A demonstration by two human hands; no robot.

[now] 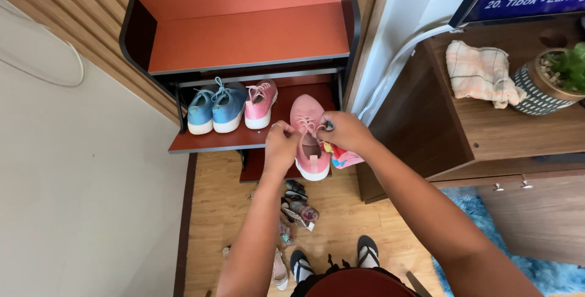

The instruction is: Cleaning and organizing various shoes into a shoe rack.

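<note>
A pink sneaker (pixel 309 144) hangs over the front edge of the red shoe rack shelf (pixel 207 140), toe pointing into the rack. My left hand (pixel 281 146) pinches its laces on the left side. My right hand (pixel 345 131) grips the laces on the right. The matching pink sneaker (pixel 261 103) stands further in on the shelf, beside a pair of blue sneakers (pixel 215 108). A colourful slipper (pixel 345 157) lies partly hidden under my right hand.
Small sandals (pixel 297 202) lie scattered on the wooden floor below the rack, near my feet in black flip-flops (pixel 367 249). A brown cabinet (pixel 487 135) at right carries a folded cloth (pixel 481 72) and a potted plant (pixel 551 80). A blue rug (pixel 548 269) lies beneath it.
</note>
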